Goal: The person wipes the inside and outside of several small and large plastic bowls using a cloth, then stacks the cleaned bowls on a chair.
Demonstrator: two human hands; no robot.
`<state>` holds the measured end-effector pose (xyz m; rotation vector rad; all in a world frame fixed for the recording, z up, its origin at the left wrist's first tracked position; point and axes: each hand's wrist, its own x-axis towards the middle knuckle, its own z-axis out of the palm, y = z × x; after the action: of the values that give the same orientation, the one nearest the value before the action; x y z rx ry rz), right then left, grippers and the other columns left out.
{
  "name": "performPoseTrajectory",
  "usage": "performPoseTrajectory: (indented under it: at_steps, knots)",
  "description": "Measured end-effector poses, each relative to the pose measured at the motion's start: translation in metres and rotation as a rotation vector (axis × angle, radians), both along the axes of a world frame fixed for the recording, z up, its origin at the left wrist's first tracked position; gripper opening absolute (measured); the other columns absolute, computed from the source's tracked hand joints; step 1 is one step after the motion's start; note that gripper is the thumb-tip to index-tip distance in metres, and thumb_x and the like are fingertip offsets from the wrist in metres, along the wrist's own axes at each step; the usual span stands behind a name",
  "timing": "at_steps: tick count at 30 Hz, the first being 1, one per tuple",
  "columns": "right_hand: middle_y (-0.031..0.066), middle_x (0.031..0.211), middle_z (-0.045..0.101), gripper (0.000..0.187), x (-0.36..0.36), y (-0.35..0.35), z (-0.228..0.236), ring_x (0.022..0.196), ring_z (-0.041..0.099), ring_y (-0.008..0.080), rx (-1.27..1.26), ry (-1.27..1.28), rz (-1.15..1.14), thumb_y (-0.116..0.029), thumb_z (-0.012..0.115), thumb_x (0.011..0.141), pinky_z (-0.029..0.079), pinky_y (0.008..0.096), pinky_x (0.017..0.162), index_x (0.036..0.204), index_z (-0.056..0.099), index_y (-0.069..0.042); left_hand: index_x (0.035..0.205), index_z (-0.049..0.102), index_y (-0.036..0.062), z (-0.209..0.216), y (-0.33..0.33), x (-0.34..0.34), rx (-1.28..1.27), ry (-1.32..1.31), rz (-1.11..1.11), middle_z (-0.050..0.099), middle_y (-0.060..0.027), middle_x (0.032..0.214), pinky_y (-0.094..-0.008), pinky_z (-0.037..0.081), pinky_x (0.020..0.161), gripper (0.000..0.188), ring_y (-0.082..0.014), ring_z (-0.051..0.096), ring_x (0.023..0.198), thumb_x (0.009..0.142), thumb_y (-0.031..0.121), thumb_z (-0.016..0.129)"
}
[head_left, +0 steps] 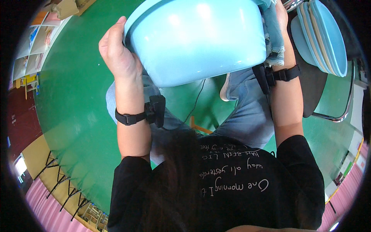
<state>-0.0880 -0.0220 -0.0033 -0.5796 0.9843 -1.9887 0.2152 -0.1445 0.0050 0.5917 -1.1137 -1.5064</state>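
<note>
A large light-blue plastic basin (197, 42) is held up above my knees, its smooth outer side toward me. My left hand (119, 50) is closed on its left edge, with the thumb up by the rim and the other fingers partly hidden. At the basin's right edge is my right hand (281, 17), closed there with most fingers out of sight. A blue denim cloth with white lace trim (275, 38) hangs between that hand and the basin. The inside of the basin is hidden from me.
To the right, several blue and cream basins (322, 38) are nested on a dark chair (309, 92) with a metal frame. A cable (197, 98) runs between my legs above the green floor (73, 96). White shelves (38, 46) stand far left, near a cardboard box (83, 5).
</note>
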Motion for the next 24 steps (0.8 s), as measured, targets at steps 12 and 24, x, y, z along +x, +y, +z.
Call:
performPoseTrajectory:
  at_steps: [12,24]
  knots:
    - [0.0018,0.076,0.062,0.034,0.011,0.011,0.002,0.068,0.056,0.0116,-0.009,0.008,-0.069,-0.03,0.048,0.099,0.044,0.024,0.065,0.085,0.064,-0.004,0.08,0.066,-0.0032,-0.004,-0.009,-0.002,-0.045,-0.013,0.053,0.063,-0.0055,0.074,-0.0246,0.043,0.066,0.019,-0.011,0.055,0.069,0.088,0.012,0.058]
    - [0.0104,0.054,0.039,0.027,0.053,0.011,0.012,0.045,0.039,0.0294,-0.299,1.673,-0.546,-0.009,0.05,0.082,0.029,0.0397,0.046,0.056,0.041,-0.004,0.15,0.007,0.0072,-0.023,0.021,-0.031,0.494,-0.359,-0.444,0.008,-0.0294,0.152,-0.0716,0.008,0.105,0.096,-0.0464,0.005,0.141,0.085,0.057,0.057]
